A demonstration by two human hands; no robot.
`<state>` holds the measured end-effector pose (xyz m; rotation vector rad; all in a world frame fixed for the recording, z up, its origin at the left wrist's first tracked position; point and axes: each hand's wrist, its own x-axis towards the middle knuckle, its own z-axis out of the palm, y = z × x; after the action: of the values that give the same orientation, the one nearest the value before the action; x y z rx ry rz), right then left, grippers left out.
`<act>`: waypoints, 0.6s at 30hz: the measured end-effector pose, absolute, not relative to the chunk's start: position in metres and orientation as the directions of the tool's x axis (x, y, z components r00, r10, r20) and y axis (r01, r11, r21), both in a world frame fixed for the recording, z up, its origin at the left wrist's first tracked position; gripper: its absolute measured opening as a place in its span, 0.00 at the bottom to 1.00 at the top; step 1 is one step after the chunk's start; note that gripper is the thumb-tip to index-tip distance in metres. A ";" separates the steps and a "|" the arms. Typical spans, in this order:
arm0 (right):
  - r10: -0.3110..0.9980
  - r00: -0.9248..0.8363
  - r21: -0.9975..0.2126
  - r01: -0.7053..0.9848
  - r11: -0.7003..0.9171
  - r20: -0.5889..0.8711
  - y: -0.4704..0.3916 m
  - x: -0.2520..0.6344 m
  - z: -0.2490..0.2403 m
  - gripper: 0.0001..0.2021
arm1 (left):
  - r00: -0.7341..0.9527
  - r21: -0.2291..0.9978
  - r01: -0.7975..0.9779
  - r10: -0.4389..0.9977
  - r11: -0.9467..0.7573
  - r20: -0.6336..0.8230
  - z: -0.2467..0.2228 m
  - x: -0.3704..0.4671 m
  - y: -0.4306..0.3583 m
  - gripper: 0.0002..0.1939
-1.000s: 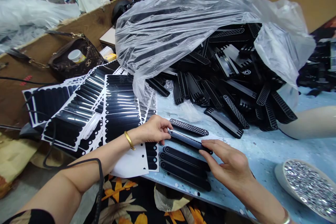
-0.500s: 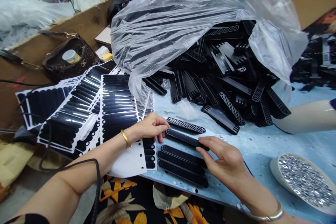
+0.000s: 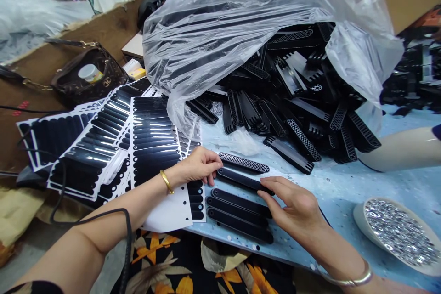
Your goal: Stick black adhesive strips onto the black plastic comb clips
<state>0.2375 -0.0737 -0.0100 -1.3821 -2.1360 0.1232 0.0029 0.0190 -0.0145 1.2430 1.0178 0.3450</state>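
Note:
A long black bar (image 3: 241, 180) with rounded ends lies on the blue table. My right hand (image 3: 294, 202) grips its right end between thumb and fingers. At the bar's left end is my left hand (image 3: 204, 165), its fingers curled into a pinch; whatever is between them is hidden. Just behind lies a similar bar (image 3: 244, 162) with its honeycomb-patterned side up. Several smooth black bars (image 3: 239, 218) lie side by side in front. Under my left wrist are white sheets (image 3: 156, 133) carrying rows of black round-ended stickers.
A clear plastic bag (image 3: 220, 27) spills a heap of black plastic parts (image 3: 292, 115) across the table's back. At right stands a white bowl (image 3: 360, 220) of small metal rings. Another person's arm (image 3: 403, 147) reaches in there. A brown handbag (image 3: 113, 71) is at left; a black cord (image 3: 127, 229) crosses my left forearm.
The view has shifted very slightly. Both hands and the bar keep almost the same places.

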 end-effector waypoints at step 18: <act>0.861 -0.284 -0.370 0.813 0.450 0.422 -0.075 0.234 -0.010 0.07 | 0.561 0.908 0.259 0.715 0.328 -0.418 -0.017 0.000 0.020 0.05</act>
<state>0.2343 -0.0752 -0.0096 -1.3946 -2.1338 0.1095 0.0002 0.0201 -0.0166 1.2438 0.9815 0.3711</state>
